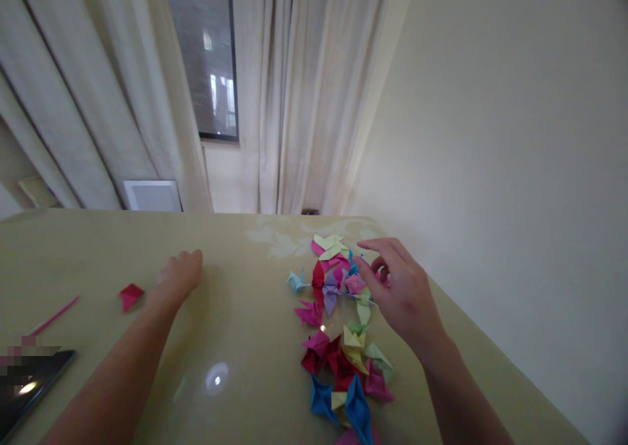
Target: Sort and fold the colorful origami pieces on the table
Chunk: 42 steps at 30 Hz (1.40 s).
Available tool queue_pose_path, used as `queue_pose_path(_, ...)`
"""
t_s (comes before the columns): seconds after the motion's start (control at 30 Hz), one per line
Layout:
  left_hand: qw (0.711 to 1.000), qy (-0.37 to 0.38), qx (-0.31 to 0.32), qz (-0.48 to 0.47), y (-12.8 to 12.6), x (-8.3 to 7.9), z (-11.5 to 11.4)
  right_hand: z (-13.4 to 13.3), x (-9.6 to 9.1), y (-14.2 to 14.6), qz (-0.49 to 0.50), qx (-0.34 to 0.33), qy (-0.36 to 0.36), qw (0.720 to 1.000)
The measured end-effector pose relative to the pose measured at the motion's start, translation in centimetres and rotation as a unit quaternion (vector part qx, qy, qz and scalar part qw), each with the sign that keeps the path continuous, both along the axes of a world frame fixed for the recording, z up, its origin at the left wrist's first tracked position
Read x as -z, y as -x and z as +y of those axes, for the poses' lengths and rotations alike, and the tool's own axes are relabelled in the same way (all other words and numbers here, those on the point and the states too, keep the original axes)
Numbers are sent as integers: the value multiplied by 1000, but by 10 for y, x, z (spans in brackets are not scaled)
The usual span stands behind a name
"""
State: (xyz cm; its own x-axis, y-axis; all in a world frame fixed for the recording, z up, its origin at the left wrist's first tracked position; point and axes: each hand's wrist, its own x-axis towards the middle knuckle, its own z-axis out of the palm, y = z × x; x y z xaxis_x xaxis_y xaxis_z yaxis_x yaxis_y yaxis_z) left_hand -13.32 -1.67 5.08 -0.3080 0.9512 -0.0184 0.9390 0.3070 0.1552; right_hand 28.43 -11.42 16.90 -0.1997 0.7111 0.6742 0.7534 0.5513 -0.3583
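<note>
My right hand hovers at the right side of a spread of folded paper cranes, thumb and index finger apart with nothing visible between them. Under and beside its fingers are a purple crane, a red one and a pale green one. Closer to me lie a yellow crane and a blue one, among several others. My left hand is curled on the table, its fingertips hidden. A lone red folded paper piece lies to its left.
A pink stick and a dark, shiny flat device lie at the left. Beyond the far edge hang cream curtains around a window, with a white-framed panel below. A wall runs along the right edge.
</note>
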Motion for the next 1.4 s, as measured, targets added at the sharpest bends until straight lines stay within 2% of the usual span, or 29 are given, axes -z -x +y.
queue_pose_path(0.13, 994, -14, 85, -69, -20, -21, 1, -4, 0, 6, 4, -19, 0, 1000)
queue_pose_path(0.23, 960, -43, 208, -180, -63, -51, -13, -9, 2, 15, -8, -50, 18, 999)
queue_pose_path(0.3, 865, -80, 321, -378, -97, -73, -32, -14, 4, 21, -39, -94, 34, 994)
queue_pose_path(0.37, 788, -68, 372, -487, -125, -92, -55, -18, 7, 27, -83, -150, 43, 984)
queue_pose_path(0.43, 743, -45, 389, -543, -143, -104, -73, -21, 10, 32, -109, -190, 34, 975)
queue_pose_path(0.5, 716, -26, 381, -584, -149, -109, -83, -22, 12, 34, -100, -206, 10, 973)
queue_pose_path(0.67, 682, 23, 357, -638, -148, -108, -85, -22, 10, 35, -38, -227, -11, 973)
queue_pose_path(0.8, 674, 33, 358, -645, -152, -106, -89, -23, 8, 38, -24, -222, 46, 974)
queue_pose_path(0.93, 668, 25, 381, -638, -156, -113, -99, -26, 2, 37, -1, -229, 80, 970)
queue_pose_path(1.03, 688, 13, 382, -617, -151, -118, -101, -28, -5, 30, -14, -215, 107, 971)
queue_pose_path(1.07, 708, 1, 372, -600, -146, -116, -99, -29, -7, 27, -32, -209, 120, 970)
queue_pose_path(1.13, 771, -37, 340, -537, -131, -102, -90, -29, -11, 20, -79, -206, 140, 965)
queue_pose_path(1.23, 898, -117, 251, -342, -89, -56, -77, -30, -16, 11, -115, -210, 145, 960)
queue_pose_path(1.3, 972, -147, 109, -149, -54, -20, -76, -32, -19, 6, -108, -209, 139, 962)
queue_pose_path(1.33, 985, -156, 29, -63, -36, -3, -79, -33, -21, 3, -103, -209, 135, 963)
queue_pose_path(1.37, 987, -156, -36, -3, -20, 11, -84, -34, -22, 1, -102, -212, 134, 963)
queue_pose_path(1.4, 988, -135, -69, 27, -5, 22, -90, -35, -24, -1, -102, -216, 135, 962)
